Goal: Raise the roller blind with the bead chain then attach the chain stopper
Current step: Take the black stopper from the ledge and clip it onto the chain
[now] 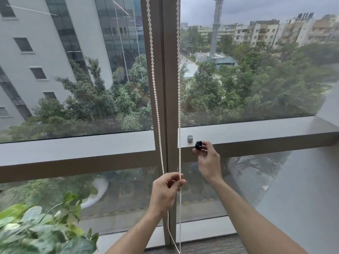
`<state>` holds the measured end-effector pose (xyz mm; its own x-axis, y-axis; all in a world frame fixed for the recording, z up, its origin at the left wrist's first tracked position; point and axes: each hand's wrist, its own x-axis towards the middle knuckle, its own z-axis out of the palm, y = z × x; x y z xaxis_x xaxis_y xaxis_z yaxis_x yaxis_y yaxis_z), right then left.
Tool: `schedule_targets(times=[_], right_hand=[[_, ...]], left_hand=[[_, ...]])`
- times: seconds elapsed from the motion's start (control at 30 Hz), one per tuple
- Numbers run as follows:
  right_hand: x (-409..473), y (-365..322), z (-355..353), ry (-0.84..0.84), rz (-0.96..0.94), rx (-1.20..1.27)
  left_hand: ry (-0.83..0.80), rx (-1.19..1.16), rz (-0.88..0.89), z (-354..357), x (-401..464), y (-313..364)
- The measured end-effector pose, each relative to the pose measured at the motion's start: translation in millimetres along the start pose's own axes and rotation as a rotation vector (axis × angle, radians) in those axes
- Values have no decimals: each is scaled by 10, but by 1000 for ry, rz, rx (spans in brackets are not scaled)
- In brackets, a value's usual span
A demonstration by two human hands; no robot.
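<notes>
A white bead chain (pixel 155 92) hangs in two strands in front of the window's vertical mullion (pixel 164 70). My left hand (pixel 166 191) pinches both strands together below the horizontal rail, and the loop trails down to the floor. My right hand (pixel 207 156) holds a small black chain stopper (pixel 198 145) between its fingertips, just right of the right strand and level with the rail's front edge. The roller blind itself is out of view above.
A small silver cylinder (pixel 190 138) stands on the horizontal window rail (pixel 256 132), close to the stopper. A leafy plant (pixel 36 230) fills the lower left corner. Carpeted floor (pixel 211 246) meets the glass at the bottom.
</notes>
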<state>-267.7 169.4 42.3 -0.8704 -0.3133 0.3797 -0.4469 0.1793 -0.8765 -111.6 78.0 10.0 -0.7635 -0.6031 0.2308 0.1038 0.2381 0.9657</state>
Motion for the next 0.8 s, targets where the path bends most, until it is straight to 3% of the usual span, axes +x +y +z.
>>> schedule_targets(times=[0.27, 0.63, 0.8], right_hand=[[-851, 238, -8, -189, -27, 5], [-1249, 275, 81, -223, -19, 67], [-1301, 243, 104, -250, -41, 121]], left_hand=[[12, 128, 139, -4, -114, -3], [-74, 134, 263, -55, -300, 22], [-87, 255, 327, -130, -334, 55]])
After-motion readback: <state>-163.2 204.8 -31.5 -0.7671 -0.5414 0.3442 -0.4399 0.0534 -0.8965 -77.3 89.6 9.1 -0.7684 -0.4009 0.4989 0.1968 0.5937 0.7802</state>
